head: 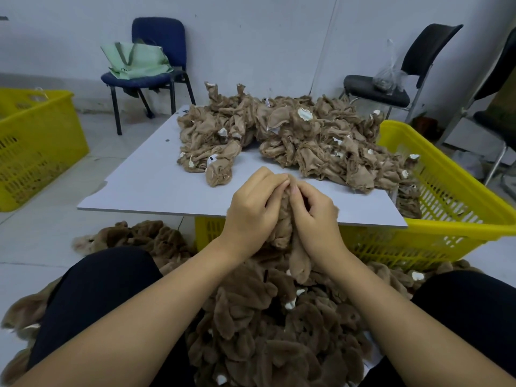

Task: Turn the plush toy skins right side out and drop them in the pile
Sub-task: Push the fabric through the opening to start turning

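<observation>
Both hands hold one tan plush skin (298, 258) upright just above the near edge of the white board (145, 185). My left hand (254, 210) grips its upper part from the left, fingertips pinching the top. My right hand (314, 216) grips it from the right, fingers curled into the fabric. Its lower end hangs down between my wrists. A heap of inside-out tan skins (293, 138) lies on the far half of the board. A pile of fluffy brown skins (268, 328), turned right side out, fills the floor between my knees.
A yellow crate (452, 208) stands under and right of the board, another yellow crate (36, 146) at the left. A blue chair (156, 71) with a green bag stands by the back wall, and black chairs (391, 79) stand at the right.
</observation>
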`<action>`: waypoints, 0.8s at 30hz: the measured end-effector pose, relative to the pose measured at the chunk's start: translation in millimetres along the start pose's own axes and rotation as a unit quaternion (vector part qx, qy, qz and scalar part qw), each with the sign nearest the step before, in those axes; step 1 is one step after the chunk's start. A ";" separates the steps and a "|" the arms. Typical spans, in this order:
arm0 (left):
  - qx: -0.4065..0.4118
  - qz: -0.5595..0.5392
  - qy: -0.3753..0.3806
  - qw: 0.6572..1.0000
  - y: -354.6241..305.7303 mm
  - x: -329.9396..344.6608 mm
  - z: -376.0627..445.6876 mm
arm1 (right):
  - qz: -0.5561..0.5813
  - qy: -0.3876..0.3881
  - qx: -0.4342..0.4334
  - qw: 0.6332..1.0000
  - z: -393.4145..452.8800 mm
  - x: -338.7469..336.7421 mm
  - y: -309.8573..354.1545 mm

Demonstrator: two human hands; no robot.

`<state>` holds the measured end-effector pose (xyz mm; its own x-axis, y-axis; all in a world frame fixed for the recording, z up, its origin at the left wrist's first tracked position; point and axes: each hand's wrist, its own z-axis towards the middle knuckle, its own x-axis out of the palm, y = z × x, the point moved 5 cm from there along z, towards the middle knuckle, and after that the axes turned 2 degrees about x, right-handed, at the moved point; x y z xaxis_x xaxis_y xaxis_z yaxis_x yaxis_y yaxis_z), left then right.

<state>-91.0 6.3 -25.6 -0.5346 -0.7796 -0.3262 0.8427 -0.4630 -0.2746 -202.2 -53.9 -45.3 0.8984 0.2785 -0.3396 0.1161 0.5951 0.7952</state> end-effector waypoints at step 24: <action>-0.142 -0.099 0.040 0.984 24.1 7.7 -8.0 | 0.023 0.035 0.069 0.997 -3.1 11.2 -25.0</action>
<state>-75.3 -7.5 -42.0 -0.6988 -0.6453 -0.3087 0.6766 -0.4562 -0.5781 -196.4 -63.4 -70.5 0.8729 0.3575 -0.3321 0.1378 0.4723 0.8706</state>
